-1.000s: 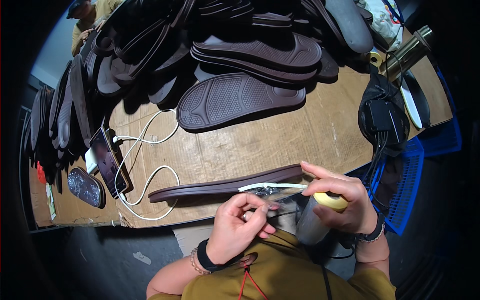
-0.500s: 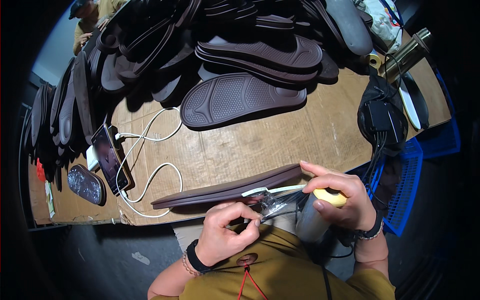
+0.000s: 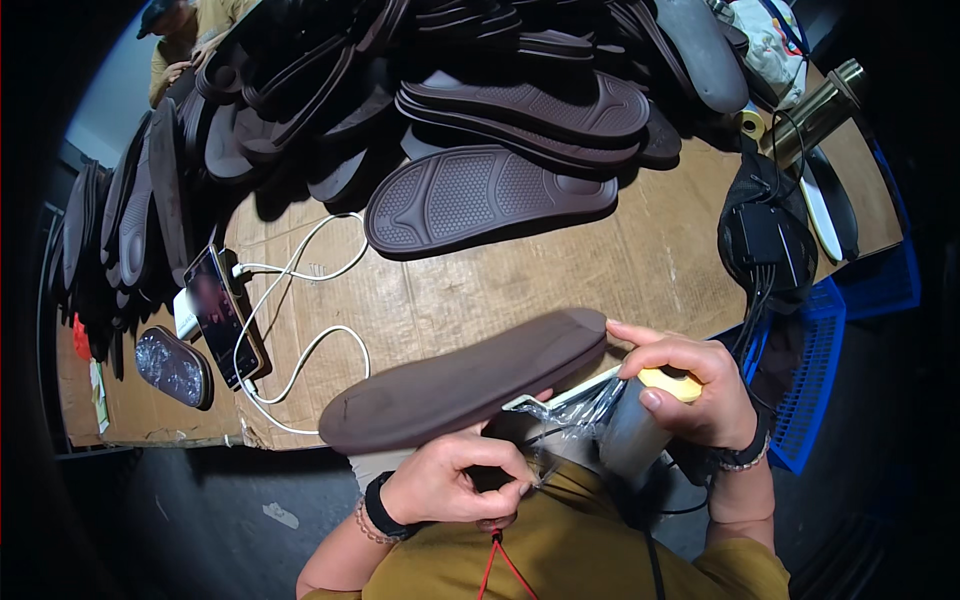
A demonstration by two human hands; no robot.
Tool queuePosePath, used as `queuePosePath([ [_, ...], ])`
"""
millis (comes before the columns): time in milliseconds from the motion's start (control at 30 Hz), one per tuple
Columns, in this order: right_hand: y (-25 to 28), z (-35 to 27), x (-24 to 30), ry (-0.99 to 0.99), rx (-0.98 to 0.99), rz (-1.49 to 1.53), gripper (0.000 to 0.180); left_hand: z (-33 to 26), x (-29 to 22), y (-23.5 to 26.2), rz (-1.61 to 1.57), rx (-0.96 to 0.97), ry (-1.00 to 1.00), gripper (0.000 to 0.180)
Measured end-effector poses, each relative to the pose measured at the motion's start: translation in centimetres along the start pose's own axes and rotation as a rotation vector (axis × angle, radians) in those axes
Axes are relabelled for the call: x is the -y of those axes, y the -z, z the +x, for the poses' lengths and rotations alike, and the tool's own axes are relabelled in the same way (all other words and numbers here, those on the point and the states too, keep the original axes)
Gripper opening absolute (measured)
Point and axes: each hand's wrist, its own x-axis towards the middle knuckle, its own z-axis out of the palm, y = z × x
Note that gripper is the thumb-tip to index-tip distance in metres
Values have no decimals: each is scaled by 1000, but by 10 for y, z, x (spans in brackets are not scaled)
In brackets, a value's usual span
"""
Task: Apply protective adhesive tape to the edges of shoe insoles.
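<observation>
My right hand [image 3: 695, 390] is closed round a roll of clear plastic film [image 3: 635, 435] with a yellow core. Its index fingertip touches the right end of a dark brown shoe sole [image 3: 465, 380]. The sole lies tilted along the table's near edge, its smooth face up. My left hand [image 3: 455, 480] pinches the loose end of the film between thumb and forefinger; a short crumpled stretch [image 3: 575, 420] runs from there to the roll. A thin pale strip [image 3: 590, 385] lies between the sole and the film. Some fingers of my left hand are hidden.
Piles of brown soles [image 3: 520, 100] cover the back and left of the cardboard-topped table [image 3: 490, 285]. A film-wrapped sole [image 3: 172, 368], a phone [image 3: 222, 320] and a white cable [image 3: 300, 370] lie left. At right are a black pouch [image 3: 765, 240], metal flask [image 3: 815, 115] and blue crate [image 3: 815, 370]. Another person [image 3: 190, 40] stands far left.
The sole has turned from edge-on to show its broad smooth face, and its left end has dropped nearer to me. My left hand has moved slightly down and right, still pinching the film.
</observation>
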Motion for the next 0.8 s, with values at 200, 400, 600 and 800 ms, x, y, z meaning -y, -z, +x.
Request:
queuePosePath([
  [200, -1, 1, -1, -62, 12, 53, 26, 4, 7, 11, 92, 38, -217, 6],
  [400, -1, 7, 0, -57, -19, 32, 27, 10, -12, 20, 176, -55, -215, 11],
  [600, 8, 9, 1, 115, -33, -89, 26, -2, -13, 21, 297, -89, -81, 11],
  [800, 5, 10, 5, 184, -10, -71, 26, -10, -8, 27, 363, -66, 44, 7],
])
